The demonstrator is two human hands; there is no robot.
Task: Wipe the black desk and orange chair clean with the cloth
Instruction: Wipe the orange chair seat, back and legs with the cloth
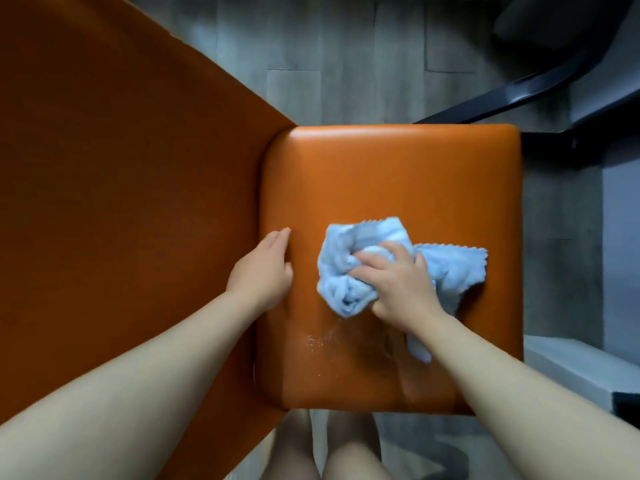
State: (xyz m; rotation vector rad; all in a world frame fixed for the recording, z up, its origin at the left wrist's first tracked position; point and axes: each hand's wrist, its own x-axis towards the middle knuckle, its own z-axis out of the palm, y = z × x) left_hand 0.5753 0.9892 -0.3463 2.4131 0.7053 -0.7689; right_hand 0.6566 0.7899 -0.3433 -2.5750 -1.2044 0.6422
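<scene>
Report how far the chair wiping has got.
Done: nothing looks finished. In hand: the right hand grips the bunched light-blue cloth on the orange leather seat; the flat left hand braces the seat's edge. Left: white specks nearer the viewer, the orange backrest. No desk top in view.

Support: the orange chair (398, 174), seen from above; its padded square seat carries everything here.
Backrest: a broad orange panel along the seat's left edge, filling the left of the view.
Cloth: a pale blue cloth (346, 271) lies crumpled on the near middle of the seat, one corner spread flat to the right, another trailing toward the near edge.
Right hand: the right hand (398, 285) presses on the cloth, fingers (372, 258) dug into its folds.
Left hand: the left hand (265, 268) rests flat where seat meets backrest.
Residue: a patch of whitish specks (317, 339) sits on the seat just near of the cloth.
Floor: grey plank floor (346, 64) under the chair.
</scene>
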